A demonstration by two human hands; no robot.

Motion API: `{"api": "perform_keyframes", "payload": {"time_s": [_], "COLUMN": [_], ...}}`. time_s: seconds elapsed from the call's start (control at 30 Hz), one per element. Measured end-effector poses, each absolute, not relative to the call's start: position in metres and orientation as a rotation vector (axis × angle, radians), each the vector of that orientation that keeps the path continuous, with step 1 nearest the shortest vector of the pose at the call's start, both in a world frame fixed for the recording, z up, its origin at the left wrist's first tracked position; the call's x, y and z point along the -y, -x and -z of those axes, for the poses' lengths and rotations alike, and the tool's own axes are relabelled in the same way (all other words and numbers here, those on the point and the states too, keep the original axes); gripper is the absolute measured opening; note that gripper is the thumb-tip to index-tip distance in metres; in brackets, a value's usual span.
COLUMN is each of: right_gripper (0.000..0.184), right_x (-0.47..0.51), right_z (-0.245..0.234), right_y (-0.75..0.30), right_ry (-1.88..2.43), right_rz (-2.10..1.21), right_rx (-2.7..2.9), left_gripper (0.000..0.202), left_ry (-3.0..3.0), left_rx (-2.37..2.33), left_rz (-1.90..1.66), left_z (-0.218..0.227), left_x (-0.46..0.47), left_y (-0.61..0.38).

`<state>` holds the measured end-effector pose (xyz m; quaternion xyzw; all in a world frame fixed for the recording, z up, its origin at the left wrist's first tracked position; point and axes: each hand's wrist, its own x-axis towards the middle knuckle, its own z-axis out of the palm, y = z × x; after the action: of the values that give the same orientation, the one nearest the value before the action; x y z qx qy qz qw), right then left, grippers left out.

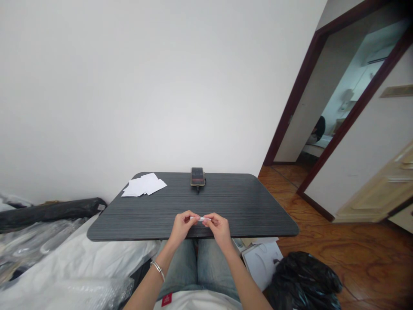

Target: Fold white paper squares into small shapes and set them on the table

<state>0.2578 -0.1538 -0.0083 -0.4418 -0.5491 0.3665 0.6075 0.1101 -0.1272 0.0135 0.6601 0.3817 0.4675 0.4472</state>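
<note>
Paper strip [200, 219] pinched between two hands over the worktop's near edge

The left hand [181, 228] and the right hand [221, 229] each form a closed grip on one end of the narrow white strip, which sits level just above the dark, fine-grained worktop [248, 206]. With paper this thin, a light, even pinch from both sides and steady wrists would likely work best, since uneven pressure could crease or buckle it. Loose white paper sheets [144, 184] lie towards the far left of the worktop. A smartphone [197, 176] sits at the far edge, well apart from both hands.
</note>
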Motion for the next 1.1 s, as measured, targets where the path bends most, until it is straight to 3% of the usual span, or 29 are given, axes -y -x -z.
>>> {"api": "perform_keyframes", "payload": {"time_s": [0.43,1.1], "right_gripper": [0.031,0.022], "right_x": [0.157,0.159], "right_z": [0.005,-0.001], "right_y": [-0.258,-0.258], "right_ry": [1.075,1.106], "right_rz": [-0.823,-0.779], "right_rx": [1.291,1.343], "left_gripper": [0.018,0.032], "left_ry": [-1.548,-1.589], "left_rx": [-0.918,-0.773], "left_rz": [-1.142,-1.06], "left_z": [-0.012,-0.021], "left_x": [0.125,0.128], "left_y": [-0.111,-0.108]}}
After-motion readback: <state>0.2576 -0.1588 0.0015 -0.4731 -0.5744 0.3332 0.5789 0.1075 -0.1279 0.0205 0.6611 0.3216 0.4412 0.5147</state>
